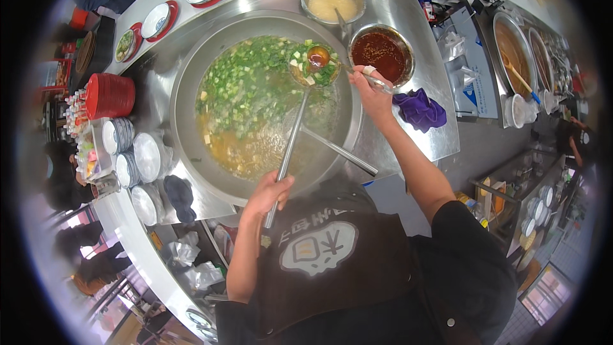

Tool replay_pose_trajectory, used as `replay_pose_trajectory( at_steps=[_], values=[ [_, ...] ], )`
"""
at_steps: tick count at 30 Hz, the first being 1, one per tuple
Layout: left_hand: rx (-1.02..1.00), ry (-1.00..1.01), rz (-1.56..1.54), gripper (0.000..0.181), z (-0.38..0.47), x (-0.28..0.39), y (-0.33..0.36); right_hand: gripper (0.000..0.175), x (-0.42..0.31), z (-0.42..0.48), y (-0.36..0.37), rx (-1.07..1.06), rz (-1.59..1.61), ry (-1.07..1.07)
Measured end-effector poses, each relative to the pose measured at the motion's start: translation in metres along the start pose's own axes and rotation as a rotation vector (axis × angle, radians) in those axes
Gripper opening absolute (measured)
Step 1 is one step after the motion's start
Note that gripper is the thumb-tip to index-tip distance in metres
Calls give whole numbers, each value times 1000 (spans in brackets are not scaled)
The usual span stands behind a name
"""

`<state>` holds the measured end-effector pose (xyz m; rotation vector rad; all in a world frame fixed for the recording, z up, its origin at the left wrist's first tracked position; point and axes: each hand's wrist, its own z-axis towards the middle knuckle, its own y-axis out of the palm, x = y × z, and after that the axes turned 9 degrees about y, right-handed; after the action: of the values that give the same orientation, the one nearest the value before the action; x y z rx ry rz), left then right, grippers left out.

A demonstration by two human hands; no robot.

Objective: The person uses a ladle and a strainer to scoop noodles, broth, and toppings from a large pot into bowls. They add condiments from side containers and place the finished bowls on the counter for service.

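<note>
My left hand point(269, 195) grips the long metal handle of a large ladle point(299, 76), its bowl full of soup with chopped green onion and pale cubes. In my right hand point(371, 93) is a small metal spoon point(319, 59) with reddish-brown liquid in it, held over the ladle's bowl. Both are above a wide metal pan point(187, 153) of steaming soup topped with chopped greens. Another metal handle point(342, 151) leans across the pan's near right rim; its lower end is hidden. Just beyond my right hand stands a steel bowl of dark red sauce point(380, 52).
A bowl of pale liquid point(333, 5) with a utensil stands behind the pan. A purple cloth point(420, 110) lies at right. White bowls on red plates point(155, 21) line the far-left counter. Stacked red dishes point(110, 96), bowls point(118, 136) and a dark cloth point(178, 198) are left.
</note>
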<state>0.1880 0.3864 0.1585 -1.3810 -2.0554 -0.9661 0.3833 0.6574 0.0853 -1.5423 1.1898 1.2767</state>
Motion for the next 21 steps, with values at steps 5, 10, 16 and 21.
replay_pose_trajectory(
  at_steps=[5, 10, 16, 21],
  values=[
    [2, -1, -13, 25, 0, -2, -3, 21, 1, 13, -26, 117, 426, 357],
    [10, -11, -37, 23, 2, -5, -5, 24, 21, 24, -88, 263, 522, 380],
    [35, -24, -33, 20, 4, -5, -7, 18, 65, 26, -108, 220, -593, -340],
    [44, -30, -24, 18, 4, -5, -9, 15, 64, 17, -91, 32, -836, -467]
  ],
)
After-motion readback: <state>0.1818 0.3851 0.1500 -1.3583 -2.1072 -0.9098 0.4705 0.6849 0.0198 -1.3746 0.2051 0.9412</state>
